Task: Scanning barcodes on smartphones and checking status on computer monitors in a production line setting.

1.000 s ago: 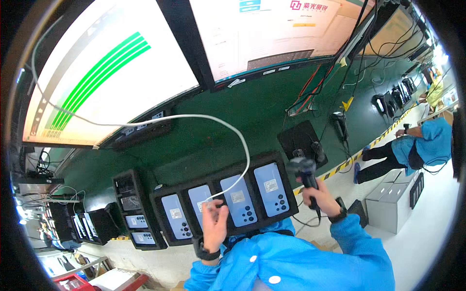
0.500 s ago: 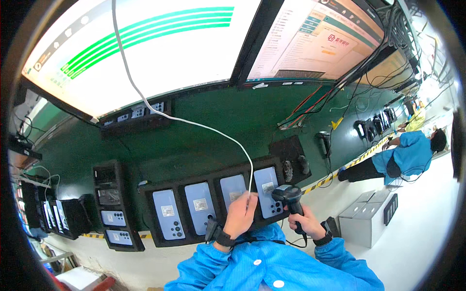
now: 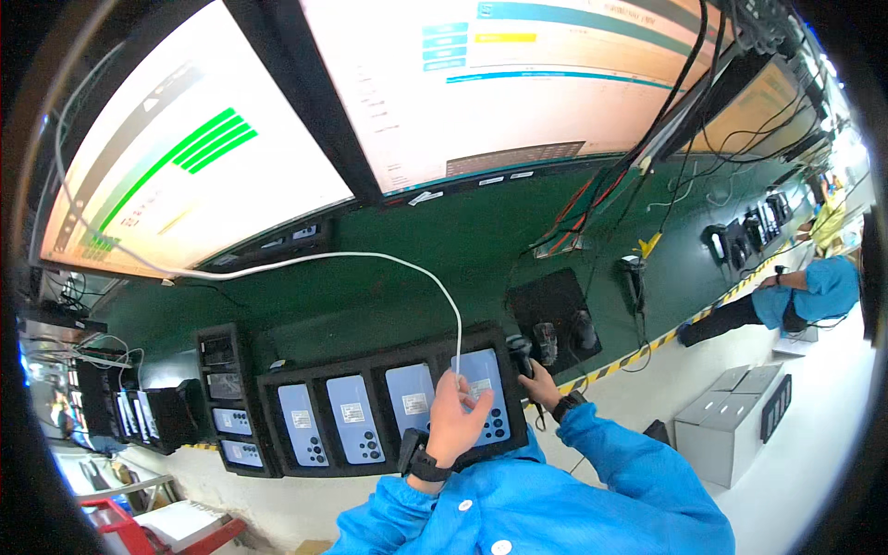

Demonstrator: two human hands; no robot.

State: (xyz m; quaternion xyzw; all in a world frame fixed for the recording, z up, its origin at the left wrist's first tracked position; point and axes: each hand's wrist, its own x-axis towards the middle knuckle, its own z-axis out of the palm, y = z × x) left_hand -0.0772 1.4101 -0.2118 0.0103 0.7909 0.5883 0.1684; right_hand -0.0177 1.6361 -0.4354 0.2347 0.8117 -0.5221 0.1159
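My left hand (image 3: 458, 418) is closed around the lower end of a white cable (image 3: 407, 262), just over the rightmost blue phone (image 3: 479, 372). Whether the cable's tip touches that phone is hidden by the fingers. Beyond the tray's right end, my right hand (image 3: 540, 387) grips a black handheld barcode scanner (image 3: 520, 350). The black foam tray (image 3: 268, 400) holds several light blue phones, backs up, each with a white label; among them are the leftmost phone (image 3: 301, 421), a second phone (image 3: 352, 416) and a third phone (image 3: 408, 393).
Two large monitors (image 3: 444, 120) stand behind the green bench. A narrow black tray (image 3: 211, 340) with smaller blue items lies left. At right are a mouse (image 3: 583, 328), another scanner (image 3: 634, 277) and grey boxes (image 3: 726, 416); a person in blue (image 3: 830, 294) stands farther off.
My right hand has moved the scanner away from above the rightmost phone to beyond the tray's end. My left hand stays on the cable. The view has swung right.
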